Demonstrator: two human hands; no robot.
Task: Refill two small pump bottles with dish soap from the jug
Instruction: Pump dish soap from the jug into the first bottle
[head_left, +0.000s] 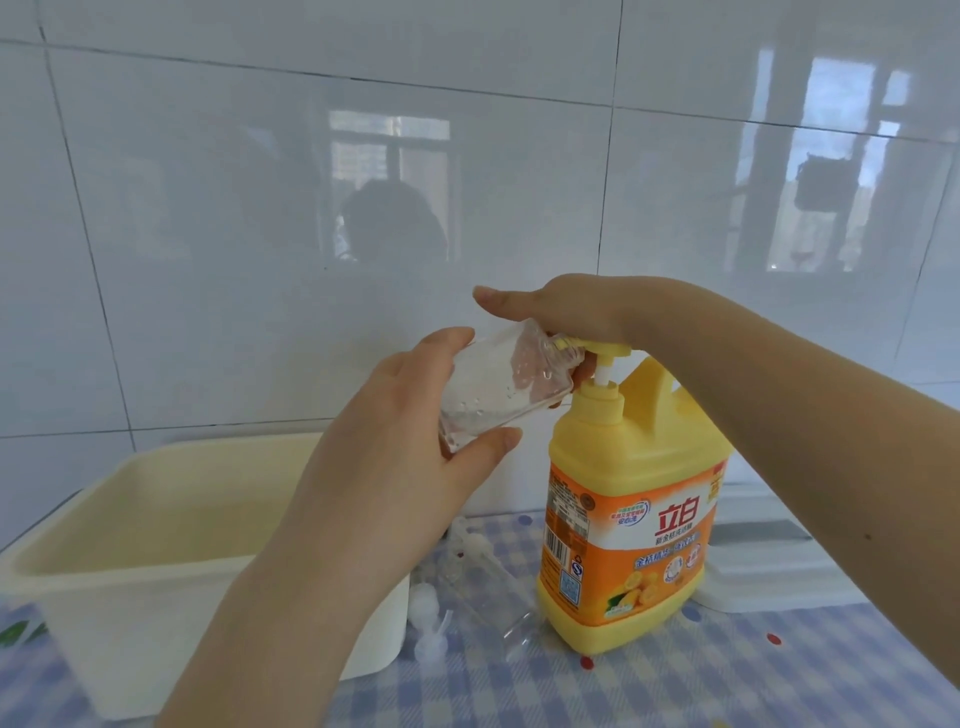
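Left hand (400, 441) grips a tilted clear bottle (498, 389); right hand (561, 317), at its two o'clock, presses flat-fingered on the jug (628, 499) pump (608, 353).

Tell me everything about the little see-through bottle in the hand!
The small clear bottle looks like plastic, with droplets inside and no pump on it. It is tilted, its open neck against the yellow pump nozzle of the soap jug. The left hand grips its base, thumb below. The right hand presses the pump. It looks almost empty.
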